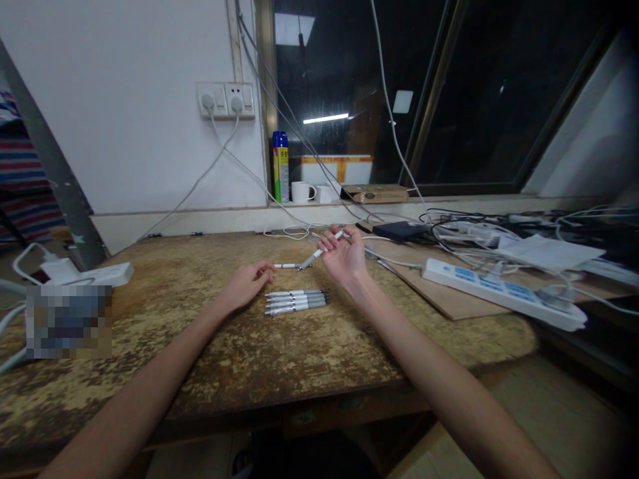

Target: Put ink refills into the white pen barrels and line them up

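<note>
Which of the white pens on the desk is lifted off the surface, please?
The pen held in the right hand, tilted above the desk; the row of pens lies flat.

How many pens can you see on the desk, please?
5, perhaps: three, possibly four, lie side by side in a row before the hands, one pen is in the right hand, and another is at the left hand fingertips.

A: What of the person shows here?

B: 2 bare forearms, ending in the left hand [245, 285] and the right hand [344, 256].

A: Any clothing on them?

B: No sleeve reaches the visible part of either arm. Both wrists look bare, both arms are slender, and the fingers carry nothing that can be made out in this dim light.
</note>
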A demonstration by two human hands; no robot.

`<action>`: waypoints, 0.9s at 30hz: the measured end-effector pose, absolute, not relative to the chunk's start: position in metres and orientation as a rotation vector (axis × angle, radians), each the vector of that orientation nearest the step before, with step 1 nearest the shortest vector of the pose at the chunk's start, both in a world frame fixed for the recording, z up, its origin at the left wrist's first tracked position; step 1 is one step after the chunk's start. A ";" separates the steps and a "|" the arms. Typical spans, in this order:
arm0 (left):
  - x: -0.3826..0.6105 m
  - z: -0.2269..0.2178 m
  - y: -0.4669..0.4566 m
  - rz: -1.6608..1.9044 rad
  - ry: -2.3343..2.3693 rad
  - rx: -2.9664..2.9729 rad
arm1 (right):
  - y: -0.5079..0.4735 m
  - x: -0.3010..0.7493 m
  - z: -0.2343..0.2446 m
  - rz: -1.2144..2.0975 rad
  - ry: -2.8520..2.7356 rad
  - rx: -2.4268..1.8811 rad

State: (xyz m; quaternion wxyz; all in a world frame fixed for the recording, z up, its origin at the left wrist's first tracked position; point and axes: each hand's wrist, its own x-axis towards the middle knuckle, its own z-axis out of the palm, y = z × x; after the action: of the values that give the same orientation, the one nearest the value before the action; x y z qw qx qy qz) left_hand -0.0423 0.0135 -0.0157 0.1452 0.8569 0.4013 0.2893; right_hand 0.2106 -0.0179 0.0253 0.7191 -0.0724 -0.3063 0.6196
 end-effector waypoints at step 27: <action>-0.024 0.007 -0.003 1.091 0.810 2.069 | -0.019 0.188 0.004 0.917 -1.821 -0.709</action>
State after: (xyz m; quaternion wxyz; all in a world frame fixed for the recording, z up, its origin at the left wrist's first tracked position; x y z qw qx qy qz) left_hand -0.0240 -0.0028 0.0067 0.3270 0.7899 0.3094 0.4164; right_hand 0.1881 -0.0192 0.0038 0.4718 -0.2896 -0.7439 0.3743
